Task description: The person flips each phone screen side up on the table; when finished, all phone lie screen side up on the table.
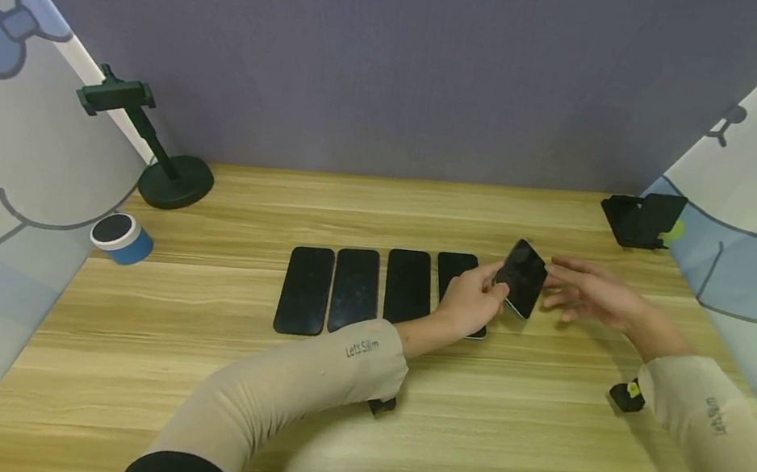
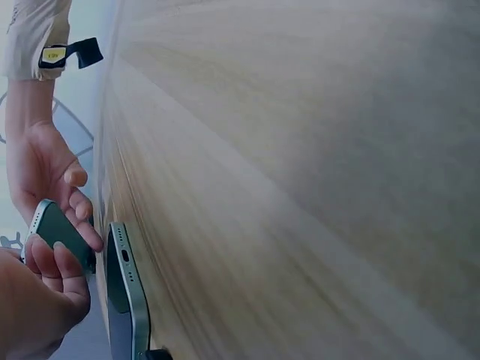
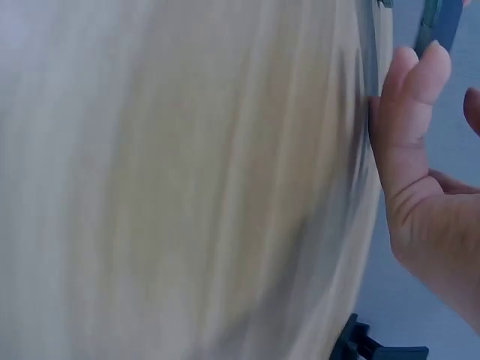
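Observation:
My left hand (image 1: 467, 302) pinches a dark smartphone (image 1: 522, 280) and holds it tilted above the table. At the phone's far right edge is my right hand (image 1: 593, 293), its fingers loosely extended; I cannot tell whether they touch it. The left wrist view shows the raised phone (image 2: 56, 229) between both hands, its edge pale green. Four other phones lie side by side in a row: a leftmost phone (image 1: 304, 290), a second phone (image 1: 356, 290), a third phone (image 1: 408, 285) and a rightmost phone (image 1: 454, 268), partly hidden by my left hand.
A dark green phone stand (image 1: 175, 181) stands at the back left, with a blue and white round tub (image 1: 131, 244) in front of it. A black folding stand (image 1: 645, 219) is at the back right. Behind the wooden table rises a grey panel (image 1: 405, 60).

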Demonstrator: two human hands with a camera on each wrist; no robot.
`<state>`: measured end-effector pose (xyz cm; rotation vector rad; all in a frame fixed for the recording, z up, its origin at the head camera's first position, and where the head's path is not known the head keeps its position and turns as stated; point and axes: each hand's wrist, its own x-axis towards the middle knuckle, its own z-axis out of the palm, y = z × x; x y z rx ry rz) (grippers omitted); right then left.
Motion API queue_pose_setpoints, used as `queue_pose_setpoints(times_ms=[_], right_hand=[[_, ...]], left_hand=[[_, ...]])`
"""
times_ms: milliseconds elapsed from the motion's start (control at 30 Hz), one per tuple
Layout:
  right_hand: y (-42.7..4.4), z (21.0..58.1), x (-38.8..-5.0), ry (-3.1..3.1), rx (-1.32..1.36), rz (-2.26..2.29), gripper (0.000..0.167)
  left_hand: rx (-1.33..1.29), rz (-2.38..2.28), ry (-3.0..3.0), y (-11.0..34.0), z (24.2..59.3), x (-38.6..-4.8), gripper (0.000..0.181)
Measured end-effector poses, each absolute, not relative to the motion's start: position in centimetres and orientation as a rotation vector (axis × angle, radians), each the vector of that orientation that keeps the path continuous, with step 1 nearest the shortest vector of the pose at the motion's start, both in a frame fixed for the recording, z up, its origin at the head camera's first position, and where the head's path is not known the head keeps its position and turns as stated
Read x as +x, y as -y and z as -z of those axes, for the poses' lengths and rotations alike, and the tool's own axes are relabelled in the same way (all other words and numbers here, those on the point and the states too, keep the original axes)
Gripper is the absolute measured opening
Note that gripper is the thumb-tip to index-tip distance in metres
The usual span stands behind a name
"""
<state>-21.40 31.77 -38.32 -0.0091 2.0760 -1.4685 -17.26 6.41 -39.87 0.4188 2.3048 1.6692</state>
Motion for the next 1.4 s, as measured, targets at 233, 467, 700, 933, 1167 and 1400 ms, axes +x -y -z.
queue_pose_setpoints(times_ms=[233, 467, 700, 933, 1167, 1400], right_hand=[[-31.8, 38.5, -21.5, -2.063, -0.018, 1.556, 0.078], [-32.2, 38.5, -21.2, -2.057, -0.080, 1.570, 0.079], [-32.1, 38.3, -21.1, -2.041, -0.072, 1.594, 0.079], [-31.9, 37.8, -21.3, -2.072, -0.069, 1.565, 0.080], [-31.8, 37.7, -21.5, -2.074, -0.074, 1.527, 0.081], [-31.9, 37.9, -21.7, -2.053, -0.115, 1.474, 0.081]], left_hand=[[0.463, -1.681, -2.077, -6.0, 39.6, -17.5, 0.062], [0.511, -1.574, -1.896, -5.4, 39.1, -17.9, 0.075], [0.573, -1.409, -1.906, -5.6, 38.8, -17.7, 0.093], [0.563, -1.298, -2.078, -6.1, 38.6, -17.3, 0.104], [0.546, -1.131, -2.238, -6.5, 38.3, -16.9, 0.107], [0.539, -1.031, -2.295, -6.7, 38.5, -16.9, 0.106]])
